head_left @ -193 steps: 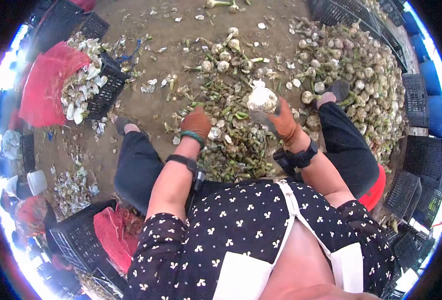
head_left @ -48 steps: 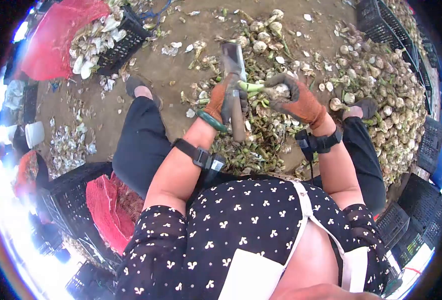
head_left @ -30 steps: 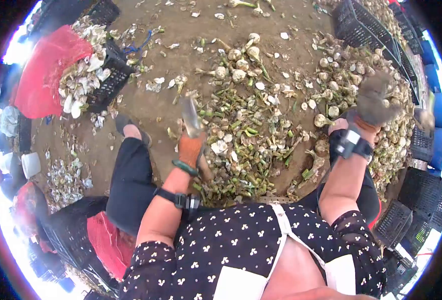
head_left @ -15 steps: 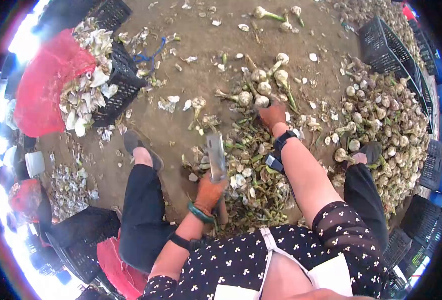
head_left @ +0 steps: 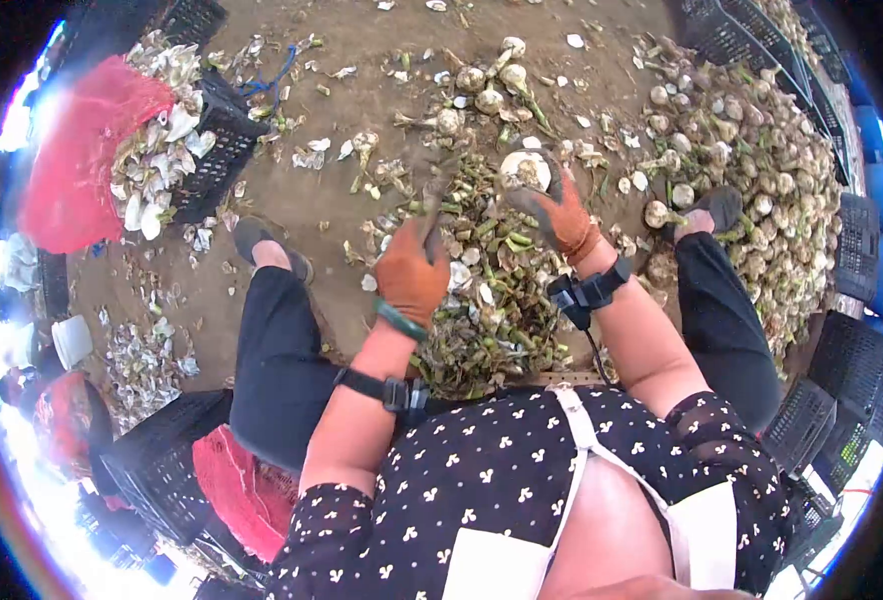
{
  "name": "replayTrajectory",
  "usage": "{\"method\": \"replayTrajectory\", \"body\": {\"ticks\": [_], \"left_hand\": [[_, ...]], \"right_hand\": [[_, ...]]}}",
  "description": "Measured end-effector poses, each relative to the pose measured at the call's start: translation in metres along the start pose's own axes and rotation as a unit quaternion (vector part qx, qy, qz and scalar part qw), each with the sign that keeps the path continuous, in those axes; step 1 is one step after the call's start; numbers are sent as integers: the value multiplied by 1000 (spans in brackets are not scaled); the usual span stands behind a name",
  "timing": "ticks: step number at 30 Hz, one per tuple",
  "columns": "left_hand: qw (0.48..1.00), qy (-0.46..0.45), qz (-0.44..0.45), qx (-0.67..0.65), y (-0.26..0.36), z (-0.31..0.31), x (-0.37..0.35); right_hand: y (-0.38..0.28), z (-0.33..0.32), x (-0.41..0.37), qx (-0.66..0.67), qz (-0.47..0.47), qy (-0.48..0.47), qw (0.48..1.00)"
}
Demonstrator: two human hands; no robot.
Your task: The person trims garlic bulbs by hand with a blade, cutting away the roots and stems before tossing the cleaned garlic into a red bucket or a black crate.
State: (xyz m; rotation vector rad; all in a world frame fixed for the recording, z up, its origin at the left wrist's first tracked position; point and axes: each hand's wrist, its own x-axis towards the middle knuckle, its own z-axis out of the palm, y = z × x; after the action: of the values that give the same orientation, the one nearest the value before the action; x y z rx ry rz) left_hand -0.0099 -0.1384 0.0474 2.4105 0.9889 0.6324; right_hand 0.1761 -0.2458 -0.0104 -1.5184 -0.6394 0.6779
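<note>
My left hand, in an orange glove with dark fingertips, is closed over the stem cuttings. It grips a knife, whose blade shows as a thin, blurred dark strip pointing away from me; its handle is hidden. My right hand, gloved alike, is wrapped round a garlic bulb with a pale, round face turned up. Between and below both hands lies a heap of cut garlic stems. Just beyond are several whole garlic bulbs with stems on the ground.
A large pile of garlic spreads along the right, beside black crates. At left, a black crate holds peelings under a red mesh sack. Another red sack lies by my left leg. A person sits at far left.
My right hand has picked up a garlic bulb from the group and drawn it nearer. My left hand has moved forward, and the blade has turned from broadside to nearly edge-on.
</note>
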Motion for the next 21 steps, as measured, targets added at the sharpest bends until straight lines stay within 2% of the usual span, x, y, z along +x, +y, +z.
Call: {"method": "replayTrajectory", "body": {"ticks": [1,3,4,6,8,12,13,15,17,18,19,20,21], "left_hand": [[1000,0,1,2,7,-5,5],[982,-10,177,68,18,-16,10],[982,-9,175,71,25,-19,8],[962,16,258,85,37,-24,5],[957,24,274,89,35,-23,2],[961,21,265,70,36,-28,-1],[959,27,273,69,37,-31,-2],[957,31,280,67,36,-29,-4],[971,-45,219,80,18,-23,-8],[972,-42,218,81,-2,-15,-5],[973,-128,89,169,-30,-5,1],[944,-213,-46,246,-42,2,2],[946,-211,-46,241,-37,1,0]], "right_hand": [[-13,4,-9,13,-8,-24,1000],[-43,10,-25,23,-15,-110,994],[-41,12,-28,25,-15,-112,993],[-30,11,-32,89,23,-201,975],[-24,8,-36,142,32,-256,956],[-33,10,-41,117,-30,-244,962],[-33,10,-42,218,40,-246,944],[-37,6,-46,314,111,-241,911],[-73,4,-54,180,115,-206,955],[-83,4,-55,110,114,-190,969],[-55,3,-56,319,150,-172,920],[-75,12,-66,364,214,-80,903],[-66,11,-61,206,89,-84,971]]}}
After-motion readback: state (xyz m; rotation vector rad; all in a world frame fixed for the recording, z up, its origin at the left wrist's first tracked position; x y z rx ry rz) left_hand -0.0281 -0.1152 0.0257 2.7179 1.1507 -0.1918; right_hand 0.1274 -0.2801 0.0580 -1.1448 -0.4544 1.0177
